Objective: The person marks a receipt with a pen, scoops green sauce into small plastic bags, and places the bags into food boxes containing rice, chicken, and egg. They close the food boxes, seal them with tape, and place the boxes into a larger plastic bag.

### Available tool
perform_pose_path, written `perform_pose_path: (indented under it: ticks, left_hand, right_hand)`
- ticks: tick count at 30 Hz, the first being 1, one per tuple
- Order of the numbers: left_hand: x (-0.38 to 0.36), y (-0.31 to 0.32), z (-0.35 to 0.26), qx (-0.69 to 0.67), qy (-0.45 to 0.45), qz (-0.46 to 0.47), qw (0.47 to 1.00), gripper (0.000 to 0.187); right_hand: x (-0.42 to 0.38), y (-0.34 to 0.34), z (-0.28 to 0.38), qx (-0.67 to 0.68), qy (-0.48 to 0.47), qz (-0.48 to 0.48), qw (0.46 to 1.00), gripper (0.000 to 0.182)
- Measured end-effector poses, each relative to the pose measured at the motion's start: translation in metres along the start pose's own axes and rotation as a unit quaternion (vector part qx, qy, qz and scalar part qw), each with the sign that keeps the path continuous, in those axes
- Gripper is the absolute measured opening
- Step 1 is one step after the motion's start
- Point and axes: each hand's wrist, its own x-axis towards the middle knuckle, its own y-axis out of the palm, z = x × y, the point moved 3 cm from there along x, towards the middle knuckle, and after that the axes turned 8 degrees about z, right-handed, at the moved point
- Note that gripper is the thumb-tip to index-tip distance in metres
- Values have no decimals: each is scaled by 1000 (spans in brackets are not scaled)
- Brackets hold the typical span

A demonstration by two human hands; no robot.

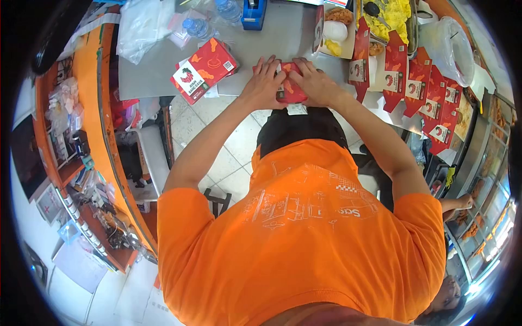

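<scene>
At the table's near edge, in front of my body, lies a small red box. My left hand presses on its left side, and my right hand covers its right side and top corner. Fingers of both hands rest on the red cardboard. To the left is a stack of flat red and white cartons with a chicken logo. On the right stands a row of open red boxes, and an open box holding fried chicken, a white mound of rice and something yellow.
Plastic bottles, clear plastic bags and a blue holder stand at the back of the grey table. A tray of yellow food and a white tub are back right. Another person's hand shows at right.
</scene>
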Motion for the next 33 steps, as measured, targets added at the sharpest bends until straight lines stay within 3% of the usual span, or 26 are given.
perform_pose_path:
  ticks: [2, 9, 12, 14, 18, 20, 21, 23, 27, 29, 33]
  left_hand:
    - [-3, -1, -6, 84, -8, 33, 996, 81]
    - [-8, 11, 4, 99, 36, 1, 994, 69]
    - [-6, -5, 7, 62, 54, 32, 996, 68]
    - [-3, -14, 9, -26, 40, 111, 993, 77]
    - [-7, -3, 13, 31, 50, 107, 992, 80]
    - [-10, 3, 13, 70, 66, 70, 993, 82]
    - [-9, 7, 16, 70, 68, 71, 993, 82]
    - [-10, 3, 15, 56, 108, -16, 992, 78]
    - [-7, 2, 1, 67, 72, 1, 995, 81]
    - [-3, 14, 4, 82, 28, 49, 995, 83]
    - [0, 22, 7, 46, -19, 35, 998, 87]
  right_hand:
    - [-2, 2, -2, 18, -20, 20, 999, 78]
    - [-7, 8, -12, 7, -89, -13, 996, 67]
    - [-8, 7, -14, 22, -105, -38, 993, 63]
    - [-6, 7, -14, 42, -92, -1, 995, 64]
    - [-1, -2, -14, 20, -71, 62, 995, 61]
    - [1, -6, -13, 16, -70, 120, 990, 68]
    - [1, -4, -14, 17, -68, 119, 990, 68]
    - [1, -2, -12, 6, -85, 104, 991, 75]
    - [-7, -6, -9, 74, -60, 119, 988, 78]
    - [-9, -6, -3, 36, -61, 25, 997, 62]
    - [14, -23, 17, -84, 39, 68, 993, 41]
